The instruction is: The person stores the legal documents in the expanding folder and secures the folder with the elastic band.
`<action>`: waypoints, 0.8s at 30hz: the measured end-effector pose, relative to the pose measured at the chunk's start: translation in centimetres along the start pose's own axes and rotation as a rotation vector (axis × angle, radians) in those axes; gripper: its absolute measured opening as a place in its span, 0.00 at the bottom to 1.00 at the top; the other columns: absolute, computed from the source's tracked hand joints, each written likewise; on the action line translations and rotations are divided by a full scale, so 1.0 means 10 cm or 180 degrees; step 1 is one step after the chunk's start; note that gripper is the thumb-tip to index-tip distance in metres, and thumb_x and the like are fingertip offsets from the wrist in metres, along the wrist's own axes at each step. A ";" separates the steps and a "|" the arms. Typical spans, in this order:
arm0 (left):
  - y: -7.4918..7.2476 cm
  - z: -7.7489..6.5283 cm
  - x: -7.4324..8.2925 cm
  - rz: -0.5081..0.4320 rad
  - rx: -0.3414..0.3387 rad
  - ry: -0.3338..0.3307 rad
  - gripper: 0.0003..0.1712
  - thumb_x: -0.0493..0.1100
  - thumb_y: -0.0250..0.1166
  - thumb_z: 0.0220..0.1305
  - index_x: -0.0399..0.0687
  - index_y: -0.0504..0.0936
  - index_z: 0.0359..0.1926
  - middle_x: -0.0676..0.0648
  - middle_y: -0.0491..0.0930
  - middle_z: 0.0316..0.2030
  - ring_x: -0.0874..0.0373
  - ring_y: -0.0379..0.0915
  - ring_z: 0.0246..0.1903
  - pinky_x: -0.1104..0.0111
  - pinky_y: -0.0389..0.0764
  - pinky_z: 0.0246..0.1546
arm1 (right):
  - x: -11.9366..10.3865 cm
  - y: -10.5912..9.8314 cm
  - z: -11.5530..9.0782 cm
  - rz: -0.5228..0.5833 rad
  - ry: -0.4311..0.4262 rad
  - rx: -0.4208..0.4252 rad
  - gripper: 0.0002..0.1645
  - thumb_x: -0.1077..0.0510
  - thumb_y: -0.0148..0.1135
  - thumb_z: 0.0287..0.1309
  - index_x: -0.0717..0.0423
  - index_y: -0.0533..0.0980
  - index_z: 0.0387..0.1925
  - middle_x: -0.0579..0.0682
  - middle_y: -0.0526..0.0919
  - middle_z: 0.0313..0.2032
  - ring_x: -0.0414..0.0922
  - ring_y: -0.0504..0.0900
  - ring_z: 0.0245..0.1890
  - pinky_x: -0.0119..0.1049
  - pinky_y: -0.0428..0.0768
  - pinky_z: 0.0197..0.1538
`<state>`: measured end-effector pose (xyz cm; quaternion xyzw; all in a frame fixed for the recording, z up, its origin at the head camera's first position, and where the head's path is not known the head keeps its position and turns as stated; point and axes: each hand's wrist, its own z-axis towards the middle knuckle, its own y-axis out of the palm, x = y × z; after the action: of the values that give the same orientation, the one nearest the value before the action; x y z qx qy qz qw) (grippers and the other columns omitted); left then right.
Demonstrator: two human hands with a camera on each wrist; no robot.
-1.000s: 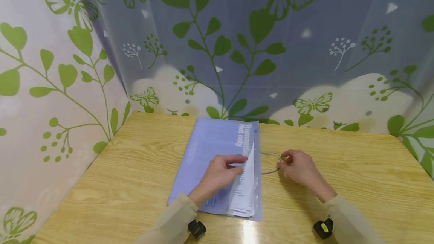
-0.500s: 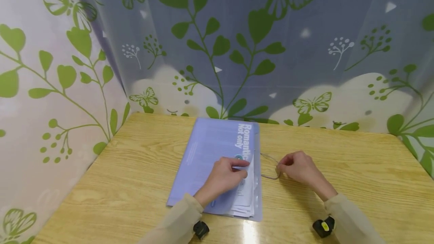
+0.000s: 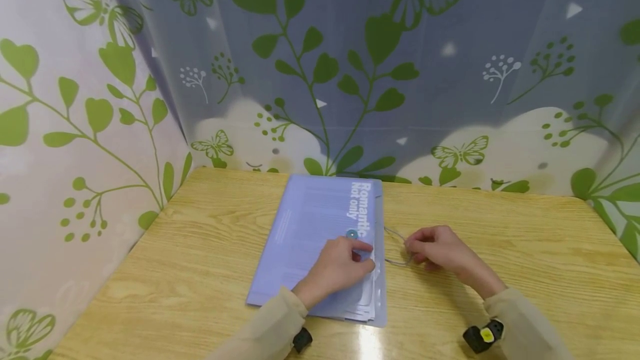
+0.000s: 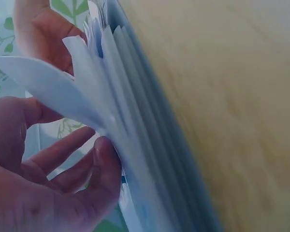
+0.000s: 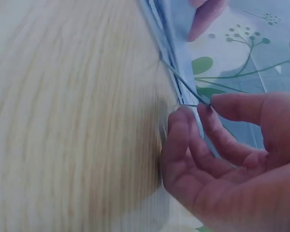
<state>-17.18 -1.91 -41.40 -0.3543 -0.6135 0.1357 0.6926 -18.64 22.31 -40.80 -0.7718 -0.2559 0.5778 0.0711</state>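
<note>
A lavender file folder [image 3: 305, 221] with white lettering lies on the wooden table, a round teal button [image 3: 352, 234] on its cover. My left hand [image 3: 337, 265] rests on the cover near its right edge, thumb and index finger apart. In the left wrist view, its thumb touches the edge of the folder's stacked dividers [image 4: 140, 125], and a flap curls up beside it. White papers [image 3: 367, 313] show at the near corner. To the right, my right hand [image 3: 442, 251] pinches a thin grey cord [image 5: 186, 84] looped from the folder's edge, between thumb and index finger.
The wooden table [image 3: 525, 249] extends on both sides of the folder. A curtain [image 3: 450, 71] printed with leaves and butterflies hangs behind the table and along its left side. Each wrist carries a small black camera [image 3: 482, 336].
The left hand has slid nearer and to the right, and the lifted cover corner has come down over the papers. The right hand has moved slightly left and nearer, with the cord loop slacker.
</note>
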 end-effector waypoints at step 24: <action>-0.18 -0.21 0.01 0.1708 -0.0212 -0.0277 0.36 0.66 0.72 0.55 0.54 0.84 0.60 0.40 0.74 0.68 0.36 0.67 0.65 0.30 0.69 0.54 | 0.00 0.07 0.08 0.0086 -0.0509 -0.0062 0.22 0.54 0.63 0.69 0.63 0.81 0.58 0.58 0.86 0.56 0.41 0.80 0.40 0.35 0.82 0.39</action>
<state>-15.63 -3.75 -40.14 -0.5206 -0.5310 0.3093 0.5928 -19.22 21.57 -41.29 -0.7273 -0.2559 0.6359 0.0351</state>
